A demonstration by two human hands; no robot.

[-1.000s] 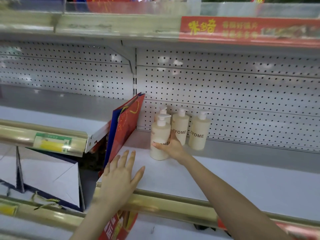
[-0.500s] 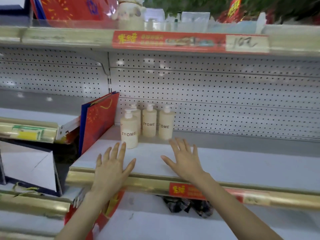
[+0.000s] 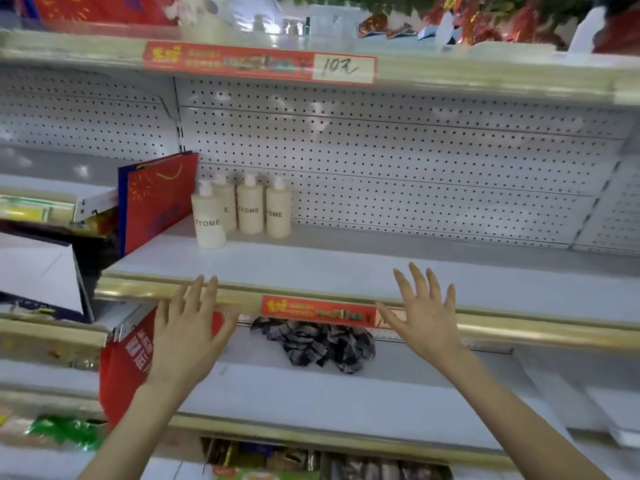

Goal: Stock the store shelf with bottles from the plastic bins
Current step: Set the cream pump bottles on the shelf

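Bottles: four cream plastic pump bottles lettered ZYOME, upright at the back left of the middle shelf; three side by side close to the back panel, the fourth just in front of the leftmost and partly covering it.
Shelf: white metal shelf board edged with a gold front rail.
Back panel: white perforated metal back panel, directly behind the bottles.
Left hand: left hand released, fingers straight and spread, grasping nothing; raised before the gold front rail, fingertips seen against it, well apart from the bottles.
Right hand: right hand released too, fingers splayed, grasping nothing; fingertips seen over the shelf's front part, well right of the bottles.
Gift bag: red paper gift bag with a blue side, tilted at the shelf's left end, just beside the front bottle.
Price strip: red printed price strip on the gold front rail, between the two hands.
Lower shelf: dark patterned crumpled bundle under the price strip; cloth or wrappers, cannot tell.
Upper shelf: red strip bearing a handwritten tag; goods above blurred.
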